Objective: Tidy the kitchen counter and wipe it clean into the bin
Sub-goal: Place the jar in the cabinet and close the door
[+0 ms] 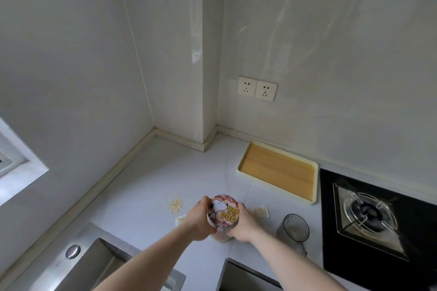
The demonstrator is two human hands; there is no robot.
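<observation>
A jar with a pink cartoon-dog lid (223,208) stands on the pale counter (142,184), low in the middle of the view. My left hand (198,221) grips its lid from the left, and my right hand (242,225) holds its body from the right. Left of the jar lies a patch of yellowish crumbs (175,204). A small pale scrap (179,220) peeks out beside my left hand, and a crumpled whitish scrap (261,211) lies just right of my right hand.
A clear glass (294,228) stands right of my right hand. Behind it a wooden tray with a cream rim (279,170) lies against the wall. A black gas hob (371,215) fills the right side, a steel sink (94,264) the lower left.
</observation>
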